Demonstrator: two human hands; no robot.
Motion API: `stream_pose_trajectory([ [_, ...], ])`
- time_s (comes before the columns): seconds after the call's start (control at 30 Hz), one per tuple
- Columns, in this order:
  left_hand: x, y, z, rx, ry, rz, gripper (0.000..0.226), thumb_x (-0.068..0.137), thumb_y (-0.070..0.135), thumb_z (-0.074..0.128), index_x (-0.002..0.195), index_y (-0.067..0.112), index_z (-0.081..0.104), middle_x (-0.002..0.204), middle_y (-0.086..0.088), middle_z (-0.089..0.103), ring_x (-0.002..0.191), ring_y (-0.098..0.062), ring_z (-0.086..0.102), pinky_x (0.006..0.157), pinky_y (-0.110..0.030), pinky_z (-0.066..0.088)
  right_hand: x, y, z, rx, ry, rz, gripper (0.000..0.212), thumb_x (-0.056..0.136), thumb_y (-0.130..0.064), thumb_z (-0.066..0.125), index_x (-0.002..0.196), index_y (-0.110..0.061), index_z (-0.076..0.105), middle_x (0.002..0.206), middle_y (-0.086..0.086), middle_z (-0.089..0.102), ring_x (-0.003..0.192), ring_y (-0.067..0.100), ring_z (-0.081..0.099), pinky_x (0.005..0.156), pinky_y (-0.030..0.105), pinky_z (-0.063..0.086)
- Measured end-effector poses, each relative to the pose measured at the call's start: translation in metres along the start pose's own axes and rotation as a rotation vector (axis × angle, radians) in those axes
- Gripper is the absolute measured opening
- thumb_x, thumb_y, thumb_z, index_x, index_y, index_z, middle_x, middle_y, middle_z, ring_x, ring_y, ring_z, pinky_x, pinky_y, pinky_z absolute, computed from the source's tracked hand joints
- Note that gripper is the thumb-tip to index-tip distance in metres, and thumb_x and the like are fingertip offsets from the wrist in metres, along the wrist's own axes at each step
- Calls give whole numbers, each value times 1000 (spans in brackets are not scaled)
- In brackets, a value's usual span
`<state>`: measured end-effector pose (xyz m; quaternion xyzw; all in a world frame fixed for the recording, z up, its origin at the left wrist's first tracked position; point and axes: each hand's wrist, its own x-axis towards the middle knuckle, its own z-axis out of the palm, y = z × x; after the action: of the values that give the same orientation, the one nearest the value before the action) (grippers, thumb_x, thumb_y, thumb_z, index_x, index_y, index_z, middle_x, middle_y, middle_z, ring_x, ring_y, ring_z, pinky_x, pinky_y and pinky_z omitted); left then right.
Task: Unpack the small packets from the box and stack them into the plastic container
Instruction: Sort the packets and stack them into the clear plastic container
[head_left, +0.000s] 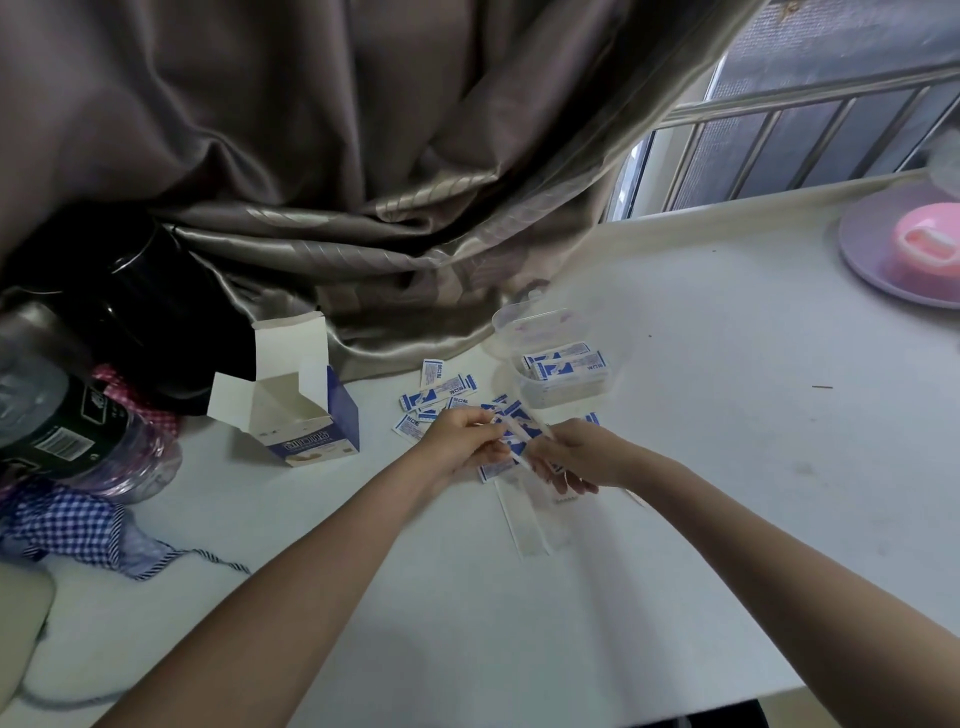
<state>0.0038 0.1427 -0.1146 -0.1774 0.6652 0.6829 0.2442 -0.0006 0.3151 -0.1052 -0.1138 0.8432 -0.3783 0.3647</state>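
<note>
An open blue-and-white cardboard box (306, 415) stands on the white table, flaps up. Several small blue-and-white packets (439, 389) lie scattered to its right. A clear plastic container (563, 392) with its lid tipped back holds a few packets stacked flat. My left hand (460, 439) and my right hand (576, 457) meet just in front of the container and pinch a small bunch of packets (511, 431) between them. More packets lie partly hidden under both hands.
A grey curtain (363, 182) drapes onto the table behind the box. A dark bottle (62, 415) and checked cloth (78, 525) sit at the left. A purple plate (862, 260) with a pink item is at the far right. White paper strips (524, 525) lie near my hands.
</note>
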Motion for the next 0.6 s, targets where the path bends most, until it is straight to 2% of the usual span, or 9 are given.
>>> stream_pose_trajectory([
  [0.1,1,1,6,-34,2,-17,16,95,6,48,84,3,58,77,-14,64,49,-7,65,56,-17,57,-2,3,0,-97,-80,39,41,97,-27,39,61,-11,52,52,1,55,39,14,44,39,18,37],
  [0.2,3,3,12,-67,-25,-53,32,98,28,44,94,1,60,81,-13,67,56,-13,67,59,-20,57,-2,9,1,-156,-78,94,46,98,-28,39,56,-11,50,51,1,55,38,12,45,41,18,39],
  [0.27,4,3,13,104,-76,-3,31,94,33,51,93,5,64,80,-6,69,61,-9,67,65,-16,56,-1,12,0,-149,-59,129,48,97,-29,40,55,-10,50,52,3,55,39,13,45,41,18,39],
  [0.33,3,1,15,354,-118,93,18,88,22,63,91,4,65,78,-2,67,59,0,65,69,-14,53,-1,15,-1,-162,-67,178,44,95,-30,42,57,-10,52,54,3,57,42,16,48,41,18,39],
  [0.4,4,-1,17,497,-102,152,11,85,11,66,79,6,60,71,-2,63,56,1,64,67,-14,50,-2,17,-2,-261,22,196,33,88,-32,50,63,-13,56,64,4,60,57,21,55,49,22,43],
  [0.47,3,-1,22,582,-61,191,28,85,8,65,64,15,47,62,0,59,59,-6,62,62,-17,46,-2,21,-4,-415,206,163,23,82,-37,60,89,-16,63,91,4,63,89,24,57,71,30,46],
  [0.5,4,-2,25,611,-60,206,32,84,7,65,61,17,44,61,2,58,61,-10,61,62,-19,44,-2,22,-5,-464,255,129,31,82,-38,62,105,-17,60,104,4,60,102,24,51,81,33,45],
  [0.53,4,-3,28,619,-71,217,32,84,7,64,61,19,45,61,2,58,63,-13,60,63,-22,43,-2,22,-5,-469,264,81,34,84,-36,62,112,-17,57,110,4,58,108,25,46,87,35,43],
  [0.6,2,-5,34,685,-106,244,18,84,7,62,72,19,55,68,2,61,67,-15,58,65,-24,42,-2,24,-4,-476,262,13,18,89,-25,55,100,-11,59,107,8,61,102,25,49,79,33,42],
])
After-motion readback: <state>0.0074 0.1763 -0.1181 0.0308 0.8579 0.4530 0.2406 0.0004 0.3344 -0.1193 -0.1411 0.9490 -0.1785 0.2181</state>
